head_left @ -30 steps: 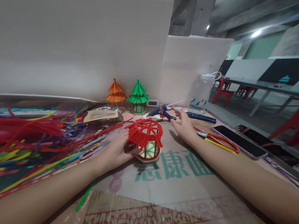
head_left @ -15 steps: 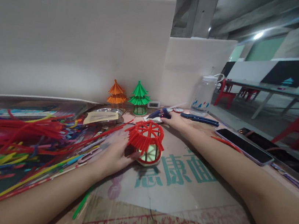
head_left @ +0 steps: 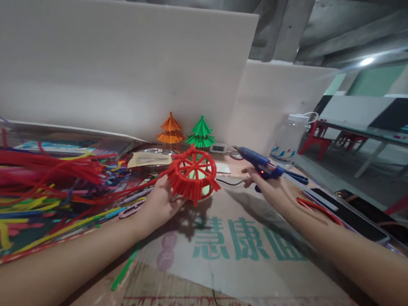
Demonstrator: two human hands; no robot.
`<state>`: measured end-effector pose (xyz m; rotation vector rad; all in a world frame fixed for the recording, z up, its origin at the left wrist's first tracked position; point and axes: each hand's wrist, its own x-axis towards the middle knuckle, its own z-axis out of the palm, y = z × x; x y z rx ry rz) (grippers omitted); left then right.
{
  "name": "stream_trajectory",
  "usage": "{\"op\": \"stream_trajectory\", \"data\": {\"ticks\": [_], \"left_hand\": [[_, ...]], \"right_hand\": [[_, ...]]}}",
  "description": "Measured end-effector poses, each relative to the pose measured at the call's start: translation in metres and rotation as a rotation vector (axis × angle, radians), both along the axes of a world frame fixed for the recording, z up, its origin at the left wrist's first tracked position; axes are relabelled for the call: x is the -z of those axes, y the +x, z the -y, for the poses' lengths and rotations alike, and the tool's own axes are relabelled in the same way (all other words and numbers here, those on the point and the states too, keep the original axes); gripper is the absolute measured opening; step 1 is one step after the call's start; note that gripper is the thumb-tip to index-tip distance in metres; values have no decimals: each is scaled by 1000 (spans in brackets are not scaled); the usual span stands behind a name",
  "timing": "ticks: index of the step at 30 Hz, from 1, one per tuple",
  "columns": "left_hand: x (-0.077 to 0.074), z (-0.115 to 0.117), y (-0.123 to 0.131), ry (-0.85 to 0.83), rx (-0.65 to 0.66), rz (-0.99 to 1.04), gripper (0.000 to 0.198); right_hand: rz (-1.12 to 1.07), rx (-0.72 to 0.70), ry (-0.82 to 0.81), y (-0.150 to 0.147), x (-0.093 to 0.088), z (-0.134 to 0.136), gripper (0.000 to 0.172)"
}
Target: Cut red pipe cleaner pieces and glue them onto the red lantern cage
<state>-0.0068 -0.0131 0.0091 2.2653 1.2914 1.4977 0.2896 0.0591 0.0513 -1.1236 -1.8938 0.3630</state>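
My left hand (head_left: 165, 199) is closed on a red pipe-cleaner pavilion (head_left: 196, 169), a small model with a spoked round top and a fringed roof. It is tilted so that the top faces me, and its shadow falls on the board below. My right hand (head_left: 266, 183) grips a blue hot glue gun (head_left: 258, 159) with a small red light on. The gun's nozzle points left, above the table and apart from the pavilion. Behind stand an orange pagoda model (head_left: 171, 130) and a green one (head_left: 201, 133).
Many coloured pipe cleaners (head_left: 35, 165) cover the left side. At the back are a metal dish (head_left: 165, 156), a small digital display (head_left: 218, 148) and a clear bottle (head_left: 288, 139). A phone (head_left: 347, 213) and a red strip (head_left: 319, 211) lie on the right.
My right hand has lifted the glue gun from the table and drawn it nearer. My left hand has raised and tilted the red pavilion. The camera view has shifted slightly.
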Motion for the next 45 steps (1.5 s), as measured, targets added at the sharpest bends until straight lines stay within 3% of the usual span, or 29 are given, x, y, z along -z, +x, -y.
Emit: {"op": "stream_trajectory", "data": {"ticks": [5,9,12,16,19,27,45], "left_hand": [[-1,-7,-6,-9,-8,17,34],[5,-8,-6,-46,-31,-64,34],[9,-10,-7,-42,-82,-112,31],[8,-11,-8,-5,-79,-157,22],[5,-9,-6,8,-79,-169,21],[2,-8,-4,36,-47,-142,22],[3,-8,-3,15,-14,-75,22]], "right_hand": [[-199,-174,-16,-8,7,58,30],[-205,-289,4,-16,18,76,25],[-194,-307,30,-20,21,80,26],[-148,-321,-83,-21,26,82,34],[-156,-287,-74,-19,30,81,38],[-158,-194,-40,-24,21,81,35],[-58,-131,-35,-21,29,79,28]]}}
